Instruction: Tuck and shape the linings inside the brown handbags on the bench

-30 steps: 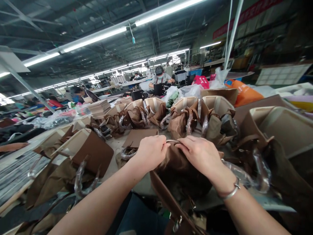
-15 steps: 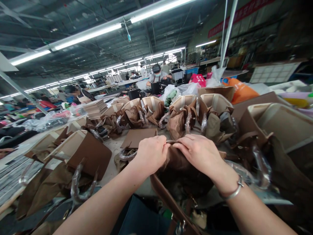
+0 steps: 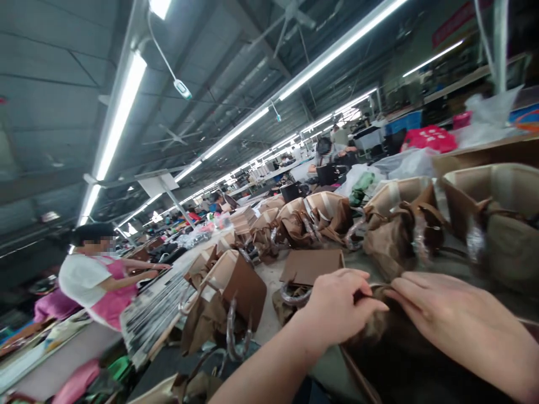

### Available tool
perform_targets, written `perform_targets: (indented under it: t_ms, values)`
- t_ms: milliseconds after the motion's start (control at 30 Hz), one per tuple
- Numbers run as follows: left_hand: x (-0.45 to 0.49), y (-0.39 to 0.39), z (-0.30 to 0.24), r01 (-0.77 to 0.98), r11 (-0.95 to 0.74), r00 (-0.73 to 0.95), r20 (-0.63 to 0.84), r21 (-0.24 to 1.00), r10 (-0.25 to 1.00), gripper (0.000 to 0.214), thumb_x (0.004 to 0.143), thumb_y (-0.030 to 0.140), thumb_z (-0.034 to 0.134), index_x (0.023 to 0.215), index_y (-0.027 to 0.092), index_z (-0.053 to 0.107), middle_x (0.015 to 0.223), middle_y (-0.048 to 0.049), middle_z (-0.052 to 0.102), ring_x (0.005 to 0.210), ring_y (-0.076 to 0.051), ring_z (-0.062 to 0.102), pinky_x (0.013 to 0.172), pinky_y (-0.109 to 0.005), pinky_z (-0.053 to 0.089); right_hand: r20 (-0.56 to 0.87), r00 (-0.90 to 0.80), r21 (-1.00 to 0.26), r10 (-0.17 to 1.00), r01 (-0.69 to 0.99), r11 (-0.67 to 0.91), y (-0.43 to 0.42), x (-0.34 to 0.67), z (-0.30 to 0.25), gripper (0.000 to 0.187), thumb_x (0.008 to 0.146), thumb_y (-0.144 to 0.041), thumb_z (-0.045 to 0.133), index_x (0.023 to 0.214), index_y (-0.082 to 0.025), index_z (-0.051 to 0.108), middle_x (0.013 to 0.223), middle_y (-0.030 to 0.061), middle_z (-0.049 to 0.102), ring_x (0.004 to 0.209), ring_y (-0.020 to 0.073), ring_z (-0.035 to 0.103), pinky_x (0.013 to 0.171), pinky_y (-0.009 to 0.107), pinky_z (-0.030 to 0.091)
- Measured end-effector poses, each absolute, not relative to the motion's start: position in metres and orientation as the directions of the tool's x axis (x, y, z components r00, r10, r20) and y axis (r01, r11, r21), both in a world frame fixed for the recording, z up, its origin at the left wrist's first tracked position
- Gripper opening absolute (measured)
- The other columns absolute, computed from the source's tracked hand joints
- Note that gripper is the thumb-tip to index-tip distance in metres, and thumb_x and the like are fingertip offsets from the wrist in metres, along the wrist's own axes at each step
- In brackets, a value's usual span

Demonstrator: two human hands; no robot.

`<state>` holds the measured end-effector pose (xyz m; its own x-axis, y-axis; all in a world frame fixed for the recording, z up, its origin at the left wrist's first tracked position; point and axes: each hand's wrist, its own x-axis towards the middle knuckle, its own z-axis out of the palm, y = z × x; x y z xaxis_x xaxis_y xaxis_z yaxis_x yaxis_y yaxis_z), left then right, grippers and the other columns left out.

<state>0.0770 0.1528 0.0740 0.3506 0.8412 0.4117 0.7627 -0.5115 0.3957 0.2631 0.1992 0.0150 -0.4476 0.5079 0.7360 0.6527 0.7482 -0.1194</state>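
Note:
My left hand (image 3: 337, 306) is closed, pinching the top edge of a dark brown bag (image 3: 404, 359) in front of me. My right hand (image 3: 455, 320) rests on the same top edge just to the right, fingers together and gripping the fabric. The bag's lower part runs out of the frame at the bottom right. A flat brown panel (image 3: 311, 265) lies on the table just beyond my left hand, with a plastic-wrapped handle (image 3: 290, 294) beside it.
Several brown and tan bags (image 3: 396, 224) with wrapped handles crowd the table (image 3: 273, 320). A brown bag (image 3: 236, 292) stands to the left. A person in a white top and pink apron (image 3: 95, 286) works at the left table. More workers sit far back.
The view has swung left and tilted, bringing the person in pink into sight. My hands stay together on the bag's top edge.

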Motion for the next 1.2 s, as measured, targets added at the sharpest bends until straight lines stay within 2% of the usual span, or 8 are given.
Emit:
perform_targets:
  t_ms: [100, 233, 300, 567, 833, 933, 1033, 1200]
  values:
    - [0.074, 0.154, 0.073, 0.672, -0.502, 0.329, 0.387, 0.545, 0.861, 0.017, 0.072, 0.029, 0.070, 0.081, 0.019, 0.060, 0.107, -0.0042, 0.066, 0.098, -0.016, 0.062, 0.088, -0.026, 0.048, 0.717, -0.434, -0.111, 0.546, 0.702, 0.704, 0.192, 0.263, 0.020, 0.025, 0.088, -0.033, 0.044, 0.067, -0.024, 0.055, 0.063, 0.0024, 0.054, 0.059, 0.0163, 0.050, 0.059, 0.033, 0.031]
    - [0.072, 0.153, 0.072, 0.632, -0.418, 0.252, 0.337, 0.652, 0.907, 0.047, 0.067, 0.031, 0.074, 0.107, 0.021, 0.051, 0.113, -0.0058, 0.061, 0.090, -0.016, 0.063, 0.084, -0.031, 0.051, 0.603, -0.450, -0.077, 0.659, 0.789, 0.609, 0.174, 0.263, 0.039, 0.020, 0.088, -0.028, 0.048, 0.070, -0.021, 0.055, 0.067, 0.0003, 0.055, 0.062, 0.0163, 0.051, 0.058, 0.031, 0.029]
    - [0.069, 0.152, 0.072, 0.699, -0.372, 0.255, 0.272, 0.611, 0.928, 0.061, 0.058, 0.035, 0.079, 0.108, 0.022, 0.047, 0.116, -0.0065, 0.059, 0.096, -0.021, 0.062, 0.085, -0.034, 0.050, 0.569, -0.460, -0.084, 0.682, 0.792, 0.604, 0.170, 0.262, 0.045, 0.020, 0.089, -0.029, 0.048, 0.072, -0.021, 0.056, 0.069, 0.0001, 0.056, 0.064, 0.0162, 0.051, 0.060, 0.031, 0.029]
    - [0.065, 0.150, 0.078, 0.853, -0.415, 0.343, 0.259, 0.316, 0.903, 0.021, 0.072, 0.030, 0.067, 0.079, 0.021, 0.050, 0.085, 0.0013, 0.064, 0.081, -0.016, 0.060, 0.073, -0.027, 0.044, 0.553, -0.473, -0.144, 0.685, 0.756, 0.638, 0.167, 0.260, 0.048, 0.023, 0.091, -0.028, 0.045, 0.073, -0.019, 0.057, 0.073, 0.0006, 0.059, 0.066, 0.0151, 0.050, 0.063, 0.029, 0.028]
    - [0.067, 0.153, 0.072, 0.867, -0.365, 0.275, 0.283, 0.340, 0.919, 0.016, 0.076, 0.028, 0.062, 0.069, 0.019, 0.051, 0.063, 0.0056, 0.056, 0.059, -0.009, 0.051, 0.058, -0.021, 0.034, 0.559, -0.438, -0.147, 0.704, 0.784, 0.604, 0.171, 0.262, 0.046, 0.026, 0.091, -0.034, 0.046, 0.074, -0.020, 0.060, 0.072, 0.0021, 0.059, 0.067, 0.0166, 0.052, 0.064, 0.029, 0.030]
    - [0.068, 0.152, 0.071, 0.870, -0.353, 0.262, 0.284, 0.343, 0.922, 0.016, 0.076, 0.027, 0.061, 0.067, 0.019, 0.051, 0.060, 0.0061, 0.054, 0.056, -0.009, 0.048, 0.056, -0.021, 0.033, 0.576, -0.456, -0.170, 0.679, 0.745, 0.645, 0.171, 0.262, 0.046, 0.018, 0.088, -0.035, 0.052, 0.093, -0.021, 0.062, 0.078, 0.0017, 0.061, 0.075, 0.0180, 0.055, 0.078, 0.031, 0.034]
    - [0.070, 0.152, 0.071, 0.881, -0.346, 0.256, 0.289, 0.322, 0.922, 0.015, 0.076, 0.025, 0.061, 0.066, 0.019, 0.050, 0.058, 0.0060, 0.053, 0.054, -0.009, 0.047, 0.055, -0.022, 0.031, 0.596, -0.473, -0.191, 0.649, 0.701, 0.687, 0.169, 0.258, 0.047, 0.026, 0.085, -0.032, 0.058, 0.109, -0.021, 0.059, 0.086, 0.0020, 0.063, 0.083, 0.0187, 0.056, 0.095, 0.037, 0.028]
    - [0.069, 0.152, 0.072, 0.890, -0.335, 0.248, 0.286, 0.310, 0.926, 0.016, 0.076, 0.026, 0.061, 0.067, 0.020, 0.049, 0.060, 0.0054, 0.056, 0.056, -0.010, 0.051, 0.057, -0.022, 0.034, 0.586, -0.477, -0.191, 0.655, 0.704, 0.684, 0.173, 0.249, 0.043, 0.014, 0.089, -0.023, 0.051, 0.096, -0.022, 0.063, 0.080, -0.0005, 0.063, 0.079, 0.0162, 0.057, 0.096, 0.036, 0.027]
